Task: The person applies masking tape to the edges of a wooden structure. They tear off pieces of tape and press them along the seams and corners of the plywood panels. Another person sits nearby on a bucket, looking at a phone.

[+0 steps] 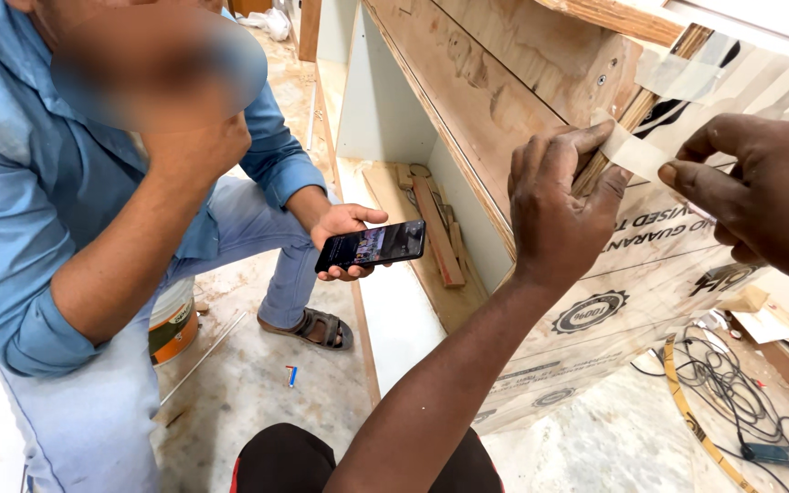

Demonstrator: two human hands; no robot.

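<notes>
Co-worker: crouches at left, phone (pixel 372 246) in hand.
Left hand (pixel 559 205): fingers pinching the tape strip (pixel 636 153) against the plywood panel (pixel 504 82) edge.
Right hand (pixel 760 196): fingers closed on the strip's free end.
Progress: strip partly stuck; the rest hangs loose.

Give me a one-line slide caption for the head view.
Left hand and right hand press tape strip onto plywood panel; seated co-worker holds phone.

A person in a blue shirt (pixel 20 173) crouched nearby, holding a dark phone (pixel 372 245) with a lit screen. A paint can (pixel 172 319) stood on the dusty floor (pixel 248 383) behind that person's leg; black cables (pixel 732 388) lay tangled beside a yellow strip (pixel 698 422), wood offcuts (pixel 436 228) inside the cabinet
</notes>
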